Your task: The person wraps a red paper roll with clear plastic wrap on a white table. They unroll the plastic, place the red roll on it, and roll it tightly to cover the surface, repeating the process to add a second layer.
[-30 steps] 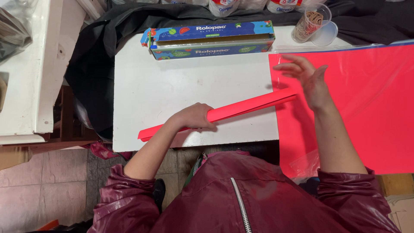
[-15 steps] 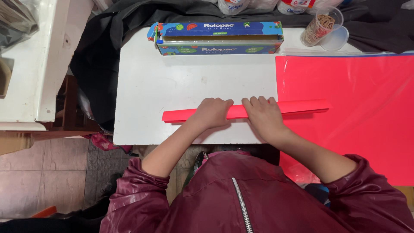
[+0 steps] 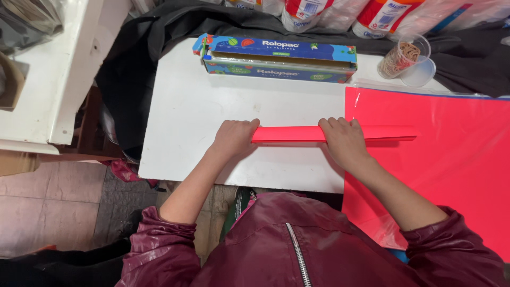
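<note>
A long folded strip of bright red paper (image 3: 289, 134) lies flat across the white table (image 3: 186, 106), its right end reaching over a large red sheet (image 3: 441, 159). My left hand (image 3: 234, 137) is curled over the strip's left end and covers it. My right hand (image 3: 344, 139) presses down on the strip near its middle, fingers closed over the far edge. Both hands grip the strip against the tabletop. My maroon jacket sleeves show at the bottom.
A long blue box of wrap (image 3: 279, 59) lies at the table's far edge. A clear cup of rubber bands (image 3: 401, 56) stands beside it on the right. Dark cloth (image 3: 175, 24) and bottles (image 3: 300, 10) sit behind. A white counter (image 3: 58, 69) is at left.
The strip lay slanted with my right hand off on the red sheet. It now lies level, with both hands on it. My left hand has slid outward over the left end.
</note>
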